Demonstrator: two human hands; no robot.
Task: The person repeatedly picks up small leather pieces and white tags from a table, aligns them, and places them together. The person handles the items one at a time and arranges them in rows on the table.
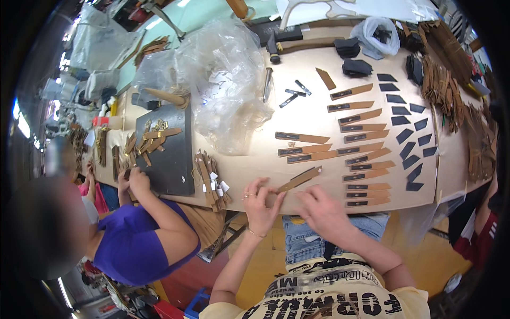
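My left hand [260,203] pinches the near end of a brown leather strip [298,179] between thumb and fingers, just above the table's front edge. A darker narrow edge shows along the strip's upper side. Close to its right, my right hand [325,211] has bent fingers blurred by motion, and whether they hold anything is unclear. Further right lies a column of brown strips [366,127] with dark slotted pieces at their left ends. A few similar strips [305,138] lie to the left of that column. Small black slanted pieces [405,135] are spread beyond it.
A crumpled clear plastic bag [228,80] covers the middle back, with a hammer [273,48] beside it. A bundle of strips [208,178] lies left of my hands. A co-worker in purple [146,239] works at a black board [172,151]. Brown bundles [443,95] fill the right side.
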